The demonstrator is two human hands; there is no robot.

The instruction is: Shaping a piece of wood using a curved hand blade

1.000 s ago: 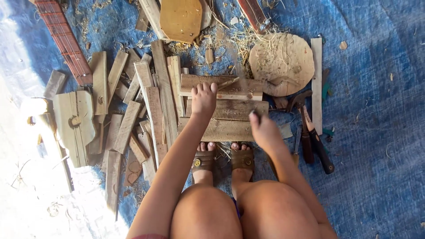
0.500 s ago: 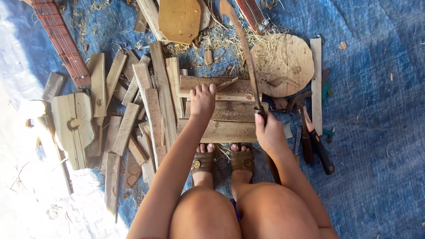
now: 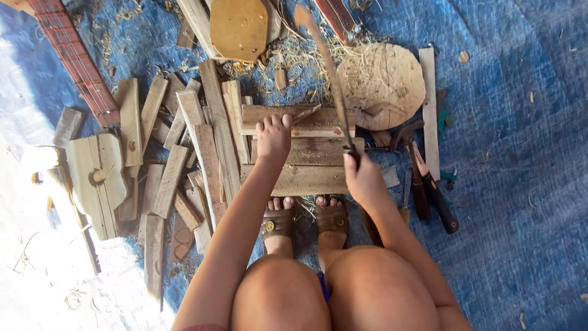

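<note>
Nearest us, our sandalled feet [image 3: 306, 222] rest just below the stacked planks [image 3: 306, 153], our landmark. On the planks, our left hand [image 3: 274, 136] presses flat with fingers spread; at their right edge, our right hand [image 3: 362, 178] is closed around the handle of a long curved blade [image 3: 327, 73], raised beyond the stack. We judge the blade stiff and sharp-edged, safest held low on the handle
</note>
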